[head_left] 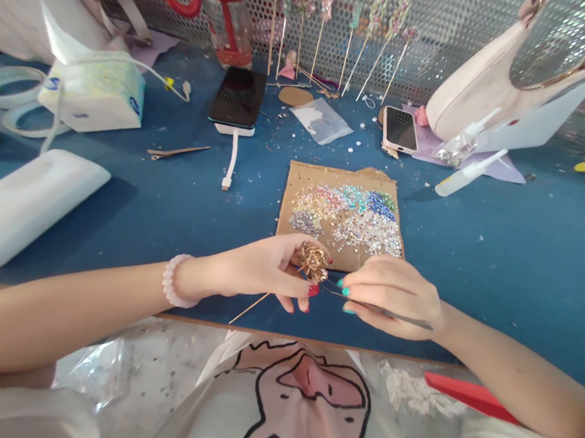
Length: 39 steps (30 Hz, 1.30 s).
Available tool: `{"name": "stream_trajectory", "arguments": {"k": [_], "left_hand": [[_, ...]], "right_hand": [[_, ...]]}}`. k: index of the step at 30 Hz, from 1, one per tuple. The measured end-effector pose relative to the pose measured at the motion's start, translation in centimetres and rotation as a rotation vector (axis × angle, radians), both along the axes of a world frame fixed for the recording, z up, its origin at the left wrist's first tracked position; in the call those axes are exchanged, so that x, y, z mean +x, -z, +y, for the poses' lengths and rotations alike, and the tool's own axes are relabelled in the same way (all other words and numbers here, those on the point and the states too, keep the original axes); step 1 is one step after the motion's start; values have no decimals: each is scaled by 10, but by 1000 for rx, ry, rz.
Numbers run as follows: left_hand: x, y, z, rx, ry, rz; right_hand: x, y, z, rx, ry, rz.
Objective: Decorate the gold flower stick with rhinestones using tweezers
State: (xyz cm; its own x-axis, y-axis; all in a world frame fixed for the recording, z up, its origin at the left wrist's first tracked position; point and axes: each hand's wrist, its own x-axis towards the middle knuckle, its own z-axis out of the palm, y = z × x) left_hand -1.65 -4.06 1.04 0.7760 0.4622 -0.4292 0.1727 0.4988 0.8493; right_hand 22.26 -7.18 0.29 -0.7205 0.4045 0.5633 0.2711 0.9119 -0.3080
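A gold flower-shaped ornament (312, 260) on a thin stick (249, 309) is held by my left hand (269, 267), thumb and fingers closed about it. The stick slants down to the left, below the palm. My right hand (392, 296) grips dark tweezers (386, 311), their tips pointing left, close to the flower's right side. Whether the tips hold anything is too small to tell. Just beyond both hands lies a cardboard sheet (295, 179) with rhinestones (366, 232) in piles of silver, blue, turquoise, pink, yellow and grey.
Several decorated sticks (347, 49) stand along the perforated metal back panel. A black phone (239, 95), a small plastic bag (321, 121), a pink-cased phone (400, 128) and a glue bottle (468, 174) lie behind the cardboard. At left are a tissue pack (95, 92) and a white case (37, 208).
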Motion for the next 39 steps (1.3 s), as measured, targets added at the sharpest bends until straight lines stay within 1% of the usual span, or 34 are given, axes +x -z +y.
{"name": "stream_trajectory", "arguments": {"k": [9,20,26,33,35,36,39], "left_hand": [[0,0,0,2,8,-5],[1,-5,0,-28,5,6],[0,-3,1,-40,13,-12],[0,-2,1,-85,-49,-13],[0,-4,0,-84,-64,-17],[1,-5,0,-83,-69,-19],[1,-6,-1,-83,-74,-9]], "right_hand": [[1,1,0,-4,-3,-3],[-2,1,0,-13,-7,7],[-1,1,1,-18,-9,8],[-1,1,0,-30,-7,16],[-1,0,0,-77,-29,36],[-1,-2,0,-131,-46,49],[-3,-6,0,-368,-97,79]]}}
